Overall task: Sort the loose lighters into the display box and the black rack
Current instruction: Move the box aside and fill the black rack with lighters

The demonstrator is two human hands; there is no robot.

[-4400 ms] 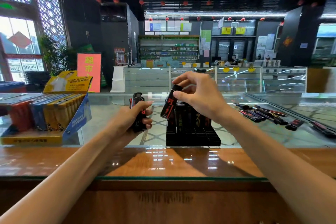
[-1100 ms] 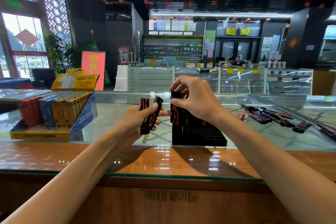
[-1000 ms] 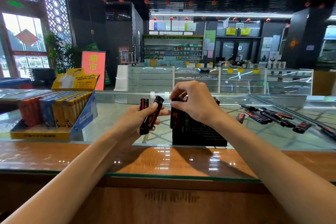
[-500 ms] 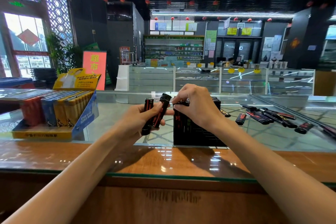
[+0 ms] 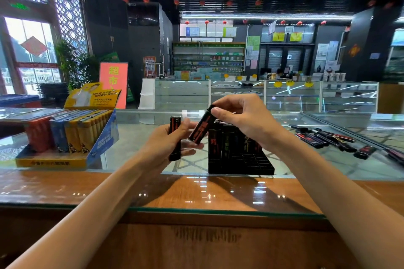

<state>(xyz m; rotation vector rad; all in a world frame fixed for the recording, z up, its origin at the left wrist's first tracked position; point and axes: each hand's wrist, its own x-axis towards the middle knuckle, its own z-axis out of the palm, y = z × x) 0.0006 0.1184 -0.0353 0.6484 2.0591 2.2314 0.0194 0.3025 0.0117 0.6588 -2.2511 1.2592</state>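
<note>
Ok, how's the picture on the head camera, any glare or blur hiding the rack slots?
Head view: black rack sharp, empty front slots readable; light glare spots lie on the counter top before it, not on the rack; window at left blown out; edges bend from the wide lens.

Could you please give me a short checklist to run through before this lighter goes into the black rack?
1. Right hand pinches the tilted lighter by its top: ok.
2. That lighter upright for a slot: not ok, it leans.
3. Left hand clear of that lighter: cannot tell.
4. Black rack has empty front slots: ok.
5. Left hand holds the second lighter: ok.
</note>
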